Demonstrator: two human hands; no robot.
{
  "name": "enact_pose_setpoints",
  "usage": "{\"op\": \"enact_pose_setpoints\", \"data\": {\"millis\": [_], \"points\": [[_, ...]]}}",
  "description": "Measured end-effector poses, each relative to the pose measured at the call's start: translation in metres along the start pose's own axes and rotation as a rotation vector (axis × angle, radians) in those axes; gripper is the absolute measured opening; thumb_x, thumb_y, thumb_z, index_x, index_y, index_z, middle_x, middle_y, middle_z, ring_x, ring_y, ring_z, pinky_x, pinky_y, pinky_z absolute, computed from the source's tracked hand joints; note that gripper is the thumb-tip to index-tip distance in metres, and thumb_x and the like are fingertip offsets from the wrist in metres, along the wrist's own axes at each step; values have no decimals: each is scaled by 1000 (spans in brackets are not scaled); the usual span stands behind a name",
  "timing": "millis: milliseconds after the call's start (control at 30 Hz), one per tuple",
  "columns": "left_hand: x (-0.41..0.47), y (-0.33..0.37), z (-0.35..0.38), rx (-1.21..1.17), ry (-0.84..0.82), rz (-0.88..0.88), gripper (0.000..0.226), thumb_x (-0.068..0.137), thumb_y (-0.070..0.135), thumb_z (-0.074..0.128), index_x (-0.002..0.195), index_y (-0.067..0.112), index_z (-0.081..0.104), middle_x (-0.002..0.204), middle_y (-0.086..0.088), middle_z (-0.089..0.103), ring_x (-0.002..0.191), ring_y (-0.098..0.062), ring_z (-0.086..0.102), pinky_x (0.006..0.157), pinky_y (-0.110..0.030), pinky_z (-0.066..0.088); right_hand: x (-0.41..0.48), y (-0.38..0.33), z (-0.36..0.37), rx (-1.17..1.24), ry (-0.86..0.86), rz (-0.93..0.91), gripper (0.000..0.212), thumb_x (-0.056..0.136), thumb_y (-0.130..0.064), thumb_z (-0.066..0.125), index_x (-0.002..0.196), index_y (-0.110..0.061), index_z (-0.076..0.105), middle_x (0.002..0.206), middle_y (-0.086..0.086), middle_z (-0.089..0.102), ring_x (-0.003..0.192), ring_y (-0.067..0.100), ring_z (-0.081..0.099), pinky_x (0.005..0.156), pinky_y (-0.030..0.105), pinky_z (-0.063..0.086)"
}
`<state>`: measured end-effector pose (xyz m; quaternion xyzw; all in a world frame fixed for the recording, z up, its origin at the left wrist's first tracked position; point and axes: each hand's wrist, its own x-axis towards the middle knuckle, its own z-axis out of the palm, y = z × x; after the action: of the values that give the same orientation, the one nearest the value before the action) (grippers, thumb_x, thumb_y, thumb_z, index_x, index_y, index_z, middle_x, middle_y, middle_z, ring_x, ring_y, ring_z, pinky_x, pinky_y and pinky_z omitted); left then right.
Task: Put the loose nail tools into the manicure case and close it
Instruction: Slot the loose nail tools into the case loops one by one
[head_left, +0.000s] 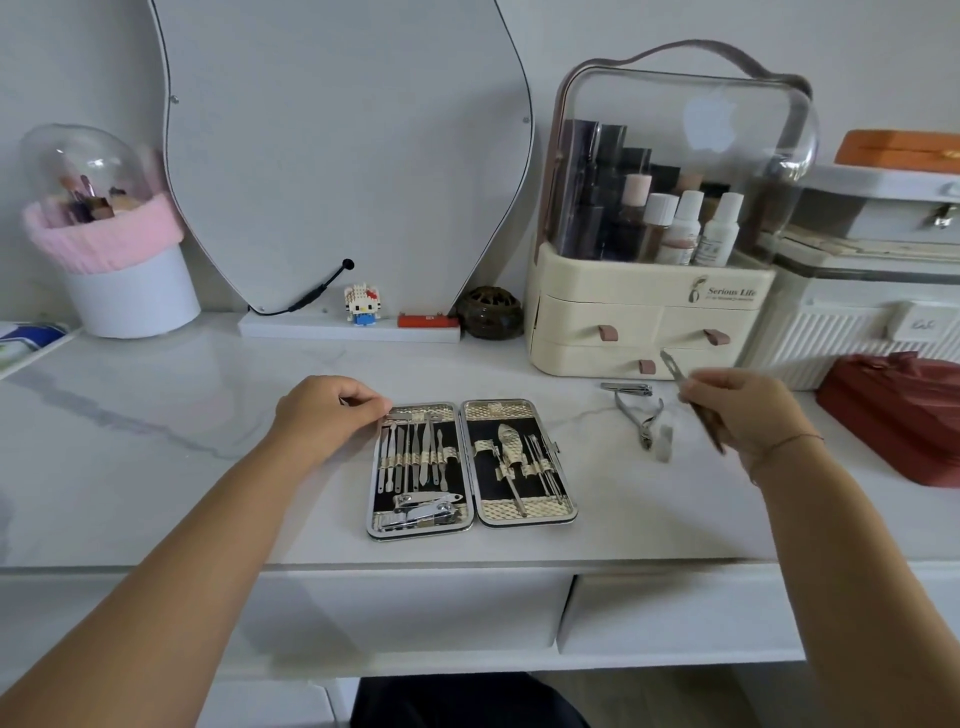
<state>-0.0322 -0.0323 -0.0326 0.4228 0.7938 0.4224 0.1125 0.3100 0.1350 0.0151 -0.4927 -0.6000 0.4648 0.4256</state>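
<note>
The manicure case (470, 525) lies open flat on the white table, both halves lined with several steel tools under gold straps. My left hand (324, 415) rests at the case's upper left corner, fingers curled against its rim. My right hand (743, 410) is raised to the right of the case, pinching a thin metal nail tool (675, 370) that points up and left. On the table between case and right hand lie a nail clipper (626, 387), cuticle nippers (643, 415) and a small clear cap (664, 441).
A cream cosmetic organiser (639, 317) with a clear dome stands behind the loose tools. A dark red bag (893, 421) lies at the right. A mirror (343, 156), a small figure (362, 304) and a pink-trimmed brush holder (114, 260) stand at the back.
</note>
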Motion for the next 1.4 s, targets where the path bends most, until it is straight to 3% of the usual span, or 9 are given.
{"op": "enact_pose_setpoints", "data": {"millis": [100,200,300,500,867,1000,1167,1233,1400], "points": [[0,0,0,7,-5,3,14,78,40,72,65,36,69,78,18,68,85,-14,61,81,-32,46,-15,-21,40,225,-257,14,39,84,2,60,121,-8,52,69,8,61,39,4,46,36,13,35],[0,-1,-1,-7,-8,1,13,77,42,72,66,35,70,78,15,69,87,-17,63,85,-37,49,-29,-37,85,177,-445,-29,52,84,4,59,130,-15,44,75,14,66,52,9,55,44,15,45],[0,-1,-1,-6,-13,3,13,77,43,72,66,35,70,78,15,69,87,-17,64,84,-37,49,-33,-40,125,130,-549,-37,50,87,3,57,133,-11,42,77,16,65,58,14,56,51,18,51],[0,1,-1,24,-12,6,14,77,43,71,66,35,69,76,16,67,85,-16,63,88,-39,49,-16,-37,175,-8,-547,-35,62,86,7,55,141,-14,34,79,19,63,56,16,56,46,19,53],[2,2,1,24,-15,-1,17,78,44,70,63,34,68,66,18,62,76,-15,58,91,-45,47,0,-40,190,-222,-695,-50,57,85,9,56,136,-12,41,71,14,59,55,17,58,51,23,57],[2,2,1,19,-15,0,16,78,43,70,65,33,69,66,17,63,75,-14,58,89,-44,48,2,-42,186,-260,-754,-32,41,83,9,58,122,-3,52,74,15,61,56,16,60,52,21,57],[1,3,1,28,-8,-1,15,78,42,70,66,33,69,67,18,63,74,-12,58,87,-40,48,-3,-47,185,-453,-746,-152,18,84,5,58,100,4,66,60,7,62,37,3,53,42,13,45],[1,3,1,43,-9,5,15,79,42,70,66,33,68,71,18,64,79,-12,60,89,-41,48,-5,-48,188,-538,-745,-204,14,84,0,60,94,0,70,56,2,65,41,7,51,46,16,47],[1,2,1,57,-4,6,16,78,44,69,65,34,68,75,16,67,83,-14,63,90,-44,48,-9,-49,194,-696,-722,-348,12,83,-12,66,92,-10,74,71,-3,64,58,10,53,66,26,51]]}}
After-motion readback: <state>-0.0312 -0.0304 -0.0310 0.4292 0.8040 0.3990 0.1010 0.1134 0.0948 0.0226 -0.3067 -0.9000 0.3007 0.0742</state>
